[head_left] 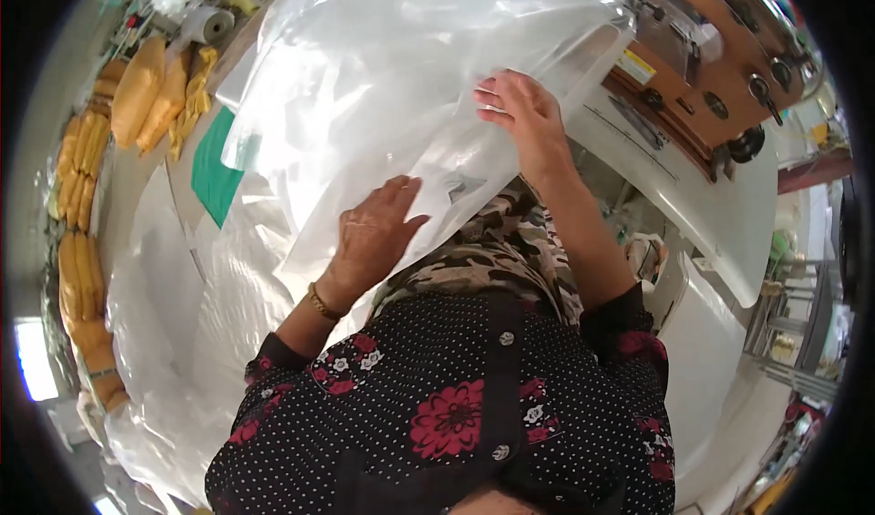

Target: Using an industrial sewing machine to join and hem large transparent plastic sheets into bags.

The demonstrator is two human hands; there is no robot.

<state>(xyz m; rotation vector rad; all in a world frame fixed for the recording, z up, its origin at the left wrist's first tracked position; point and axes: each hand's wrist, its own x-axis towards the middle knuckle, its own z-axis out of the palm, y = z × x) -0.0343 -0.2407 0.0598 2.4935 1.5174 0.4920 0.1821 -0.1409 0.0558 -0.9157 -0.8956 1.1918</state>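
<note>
One broad clear plastic sheet [365, 96] spreads beneath the left hand [372, 234], flattened with its thumb apart, and the right hand [529, 121], whose fingers curve loosely around nothing visible; I cannot tell whether they touch the sheet. The work looks partway along: the sheet is laid out and its far right corner reaches the brown machine [676, 123], while its near edge lies loose, seemingly left to handle. Crumpled film [241, 287] crowds the left, and a metal tool [638, 121] lies near the sheet on the white table [711, 232]. Farther off sit a green sheet [213, 173], yellow bundles [80, 278] and a pale roll [216, 28].
</note>
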